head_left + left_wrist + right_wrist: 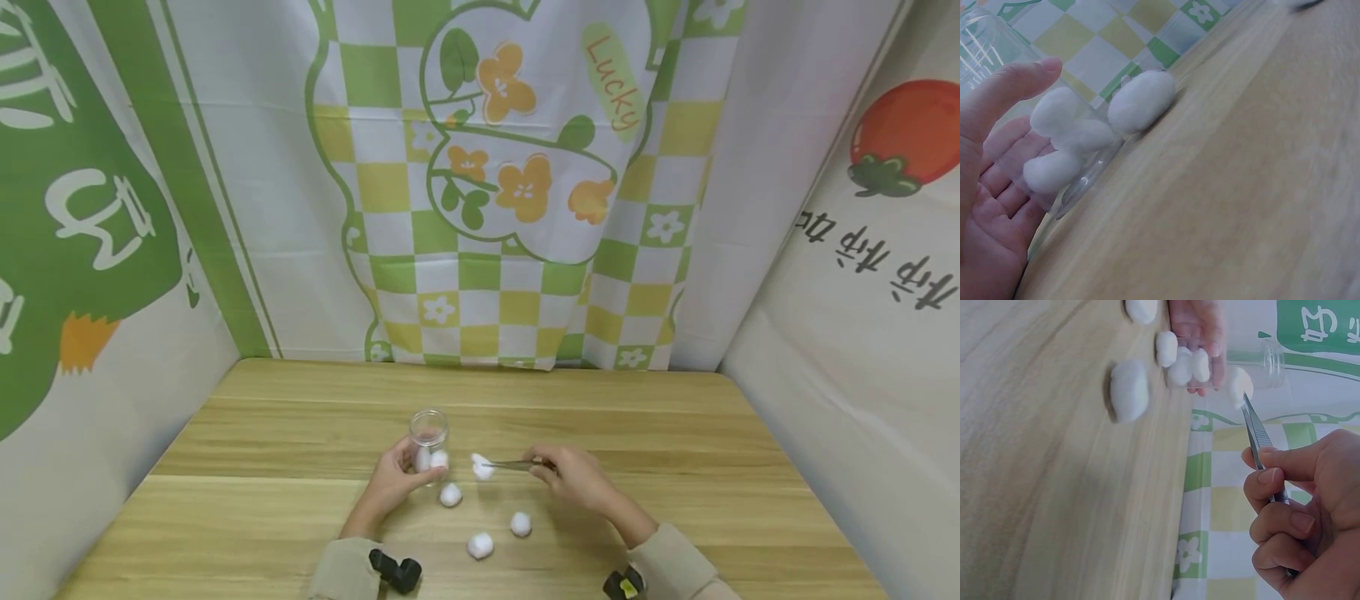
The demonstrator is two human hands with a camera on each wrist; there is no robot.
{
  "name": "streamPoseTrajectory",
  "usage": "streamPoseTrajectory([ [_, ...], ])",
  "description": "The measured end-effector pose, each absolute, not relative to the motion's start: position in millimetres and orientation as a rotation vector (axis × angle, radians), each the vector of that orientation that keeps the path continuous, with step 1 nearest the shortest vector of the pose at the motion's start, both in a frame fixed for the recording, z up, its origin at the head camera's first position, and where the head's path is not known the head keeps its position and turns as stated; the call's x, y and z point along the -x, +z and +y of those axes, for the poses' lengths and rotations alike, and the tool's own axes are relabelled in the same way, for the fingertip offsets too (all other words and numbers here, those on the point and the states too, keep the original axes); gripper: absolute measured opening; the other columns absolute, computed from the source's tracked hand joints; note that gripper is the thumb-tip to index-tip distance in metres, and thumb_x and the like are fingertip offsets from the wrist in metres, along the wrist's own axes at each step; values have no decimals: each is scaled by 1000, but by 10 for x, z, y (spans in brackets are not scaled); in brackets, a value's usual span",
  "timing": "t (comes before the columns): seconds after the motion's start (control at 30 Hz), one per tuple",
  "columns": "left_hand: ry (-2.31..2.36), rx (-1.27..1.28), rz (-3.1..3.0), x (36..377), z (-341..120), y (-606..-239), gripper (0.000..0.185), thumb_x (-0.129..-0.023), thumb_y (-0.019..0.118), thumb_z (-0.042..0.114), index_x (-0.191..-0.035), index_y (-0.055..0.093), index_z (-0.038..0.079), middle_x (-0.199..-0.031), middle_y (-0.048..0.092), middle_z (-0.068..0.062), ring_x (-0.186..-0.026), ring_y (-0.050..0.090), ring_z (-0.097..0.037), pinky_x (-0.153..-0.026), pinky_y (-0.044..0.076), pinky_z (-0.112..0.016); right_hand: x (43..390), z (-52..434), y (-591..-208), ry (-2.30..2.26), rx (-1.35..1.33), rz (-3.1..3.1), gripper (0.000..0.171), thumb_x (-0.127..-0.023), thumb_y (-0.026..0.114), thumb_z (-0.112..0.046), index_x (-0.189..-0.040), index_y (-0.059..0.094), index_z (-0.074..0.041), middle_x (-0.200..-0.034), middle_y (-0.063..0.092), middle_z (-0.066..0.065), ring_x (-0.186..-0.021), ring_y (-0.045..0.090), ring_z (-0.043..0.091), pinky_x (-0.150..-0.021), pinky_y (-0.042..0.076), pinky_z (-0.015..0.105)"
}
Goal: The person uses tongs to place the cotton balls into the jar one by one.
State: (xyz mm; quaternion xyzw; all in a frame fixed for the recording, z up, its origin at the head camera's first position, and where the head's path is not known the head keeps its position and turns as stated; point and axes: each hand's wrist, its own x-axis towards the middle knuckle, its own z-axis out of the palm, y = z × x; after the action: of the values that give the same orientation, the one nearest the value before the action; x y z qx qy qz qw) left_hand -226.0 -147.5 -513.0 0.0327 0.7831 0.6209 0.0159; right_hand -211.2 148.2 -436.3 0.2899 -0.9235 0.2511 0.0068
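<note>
My left hand [393, 482] grips a clear, open-topped jar [429, 429] standing upright on the table. Several white cotton balls [1063, 140] sit at its bottom, seen through the wall in the left wrist view. In my right hand [577, 479] I hold metal tweezers [517, 465], pinched between thumb and fingers. Their tips clasp a cotton ball [482, 467], which is raised off the table to the right of the jar, lower than its rim. Another cotton ball [450, 495] lies on the table close by the jar's base.
Two more loose cotton balls, one at the right [521, 523] and one nearer me [480, 546], lie on the wooden table [300, 433] between my forearms. Printed cloth hangings [480, 325] stand behind the table's back edge and along both sides.
</note>
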Motion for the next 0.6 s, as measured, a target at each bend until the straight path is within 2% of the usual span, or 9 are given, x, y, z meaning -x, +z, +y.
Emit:
streamPoseTrajectory([
  [0.13,1931,-100,2432,2267,-1476,-5136,62,-78,80,16,-133,53,8,-129,63,-16,-125,57,-32,-113,41,-50,2111,1480,-4338,782,-912,-2866,15,-92,62,-14,-105,68,-11,-78,69,2,-62,43,-4,-49,33,14],
  [0.37,1936,-96,2428,2268,-1471,-5135,62,-78,80,16,-133,52,5,-128,64,-17,-125,57,-33,-112,42,-50,2131,1475,-4302,789,-926,-2842,16,-93,61,-13,-106,68,-9,-70,65,2,-56,37,-5,-47,31,12],
  [0.6,1935,-90,2423,2272,-1469,-5132,63,-78,80,17,-133,53,8,-131,62,-17,-128,55,-33,-115,39,-50,2115,1461,-4208,808,-892,-2816,17,-94,59,-15,-107,68,-9,-73,67,4,-58,39,-4,-49,32,13],
])
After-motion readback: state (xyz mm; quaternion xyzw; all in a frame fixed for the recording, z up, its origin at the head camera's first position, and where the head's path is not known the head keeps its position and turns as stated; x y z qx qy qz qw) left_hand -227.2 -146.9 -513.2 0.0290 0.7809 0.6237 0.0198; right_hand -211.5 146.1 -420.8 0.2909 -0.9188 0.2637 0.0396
